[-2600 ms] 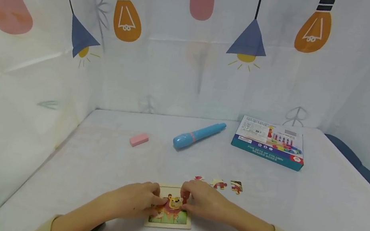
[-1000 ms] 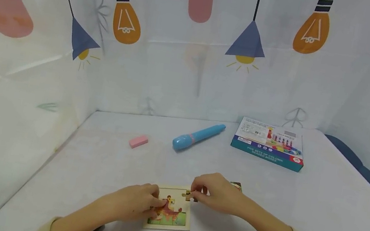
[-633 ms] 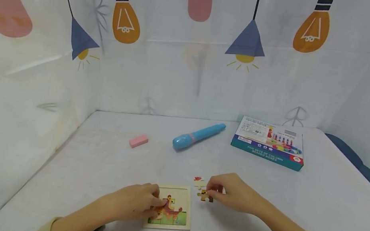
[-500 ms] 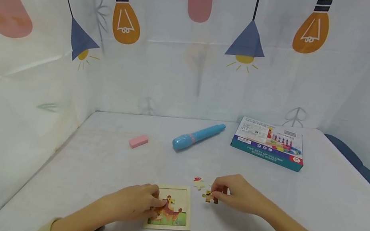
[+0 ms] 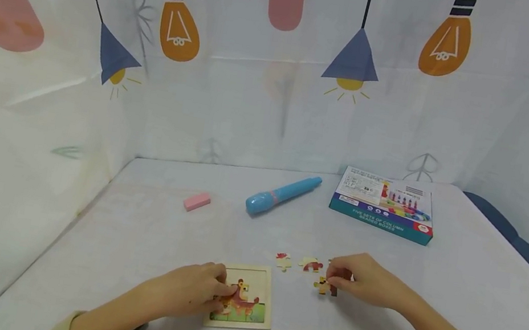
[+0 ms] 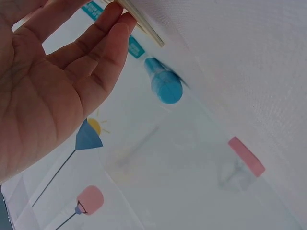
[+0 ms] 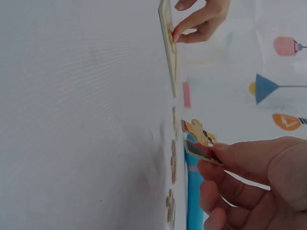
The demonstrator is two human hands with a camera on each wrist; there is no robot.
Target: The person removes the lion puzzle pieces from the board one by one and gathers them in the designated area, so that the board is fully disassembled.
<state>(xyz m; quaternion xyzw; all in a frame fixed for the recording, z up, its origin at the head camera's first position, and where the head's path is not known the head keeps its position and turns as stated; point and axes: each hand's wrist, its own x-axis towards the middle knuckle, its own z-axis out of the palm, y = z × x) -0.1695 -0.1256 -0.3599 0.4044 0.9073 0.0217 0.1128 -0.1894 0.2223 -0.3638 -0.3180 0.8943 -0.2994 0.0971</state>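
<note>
My left hand (image 5: pixel 190 290) holds the left side of a square wooden jigsaw puzzle tray (image 5: pixel 242 328), its fingertips on the edge and over part of the animal picture. Assembled pieces show in the tray's lower part; its upper part is bare wood. In the right wrist view the left hand (image 7: pixel 201 21) touches the tray's face. My right hand (image 5: pixel 366 279) pinches a yellow and brown puzzle piece (image 5: pixel 322 285), held just off the table to the tray's right. Seen from the right wrist, the piece (image 7: pixel 196 132) sits between thumb and finger, with a second piece edge below it.
Loose puzzle pieces lie behind: one with a red patch (image 5: pixel 283 261) and one brown and cream (image 5: pixel 312 264). Another is mostly hidden by the right hand. Farther back are a pink block (image 5: pixel 197 201), a blue microphone-shaped toy (image 5: pixel 283 195) and a boxed bead set (image 5: pixel 384 205).
My right hand has lifted joined pieces out of the tray and carried them rightward, past the loose pieces. The left hand has stayed on the tray.
</note>
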